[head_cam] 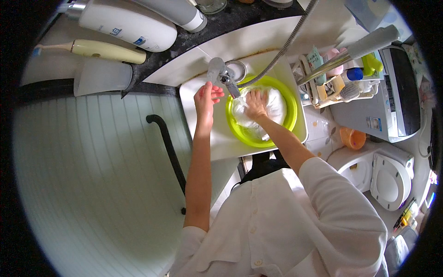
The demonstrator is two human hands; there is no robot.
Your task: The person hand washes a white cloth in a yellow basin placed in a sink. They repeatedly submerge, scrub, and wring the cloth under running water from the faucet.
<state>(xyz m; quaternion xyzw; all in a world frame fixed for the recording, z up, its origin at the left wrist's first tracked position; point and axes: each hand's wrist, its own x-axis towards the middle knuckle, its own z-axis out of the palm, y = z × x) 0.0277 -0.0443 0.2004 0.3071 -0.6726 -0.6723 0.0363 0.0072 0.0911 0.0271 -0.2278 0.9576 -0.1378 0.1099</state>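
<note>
A yellow-green plastic basin stands in the white sink, holding white cloth that looks wet. My right hand lies spread flat on the cloth, fingers apart. Beside the chrome faucet, my left hand is raised with its fingers partly bent and nothing in them. Its fingertips are close to the faucet's lever; whether they touch it I cannot tell. The faucet's spout points over the basin's left rim. Part of the cloth is hidden under my right hand.
A metal shower hose arcs over the basin. On the left is a glass door with a black handle. Bottles and an electric toothbrush line the dark shelf. A toiletry rack, washing machine and toilet stand right.
</note>
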